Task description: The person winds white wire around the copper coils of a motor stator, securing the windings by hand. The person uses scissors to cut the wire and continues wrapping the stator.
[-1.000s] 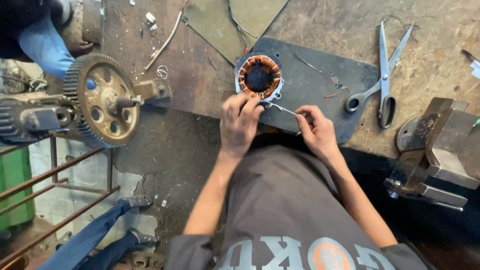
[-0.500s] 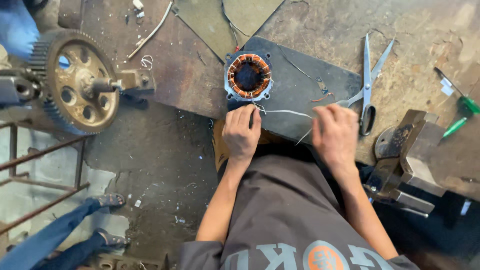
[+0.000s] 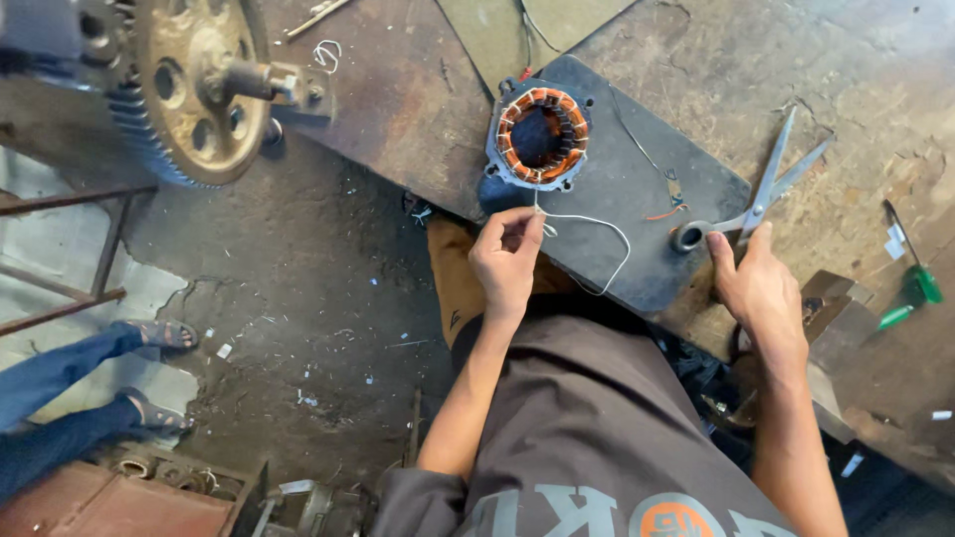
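Two hands busy — left hand (image 3: 507,261) pinches white thread (image 3: 597,231), right hand (image 3: 761,288) touches scissors (image 3: 758,204).

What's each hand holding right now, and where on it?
Left hand pinches the white thread at its end by the stator. Right hand touches the scissors at a handle loop, not yet gripping.

Left hand (image 3: 507,261) pinching a thin white thread (image 3: 597,234) below a round copper-wound motor stator (image 3: 539,136), right hand (image 3: 758,283) touching long steel scissors (image 3: 756,199), dark flat board (image 3: 647,179), large toothed gear wheel (image 3: 194,85)
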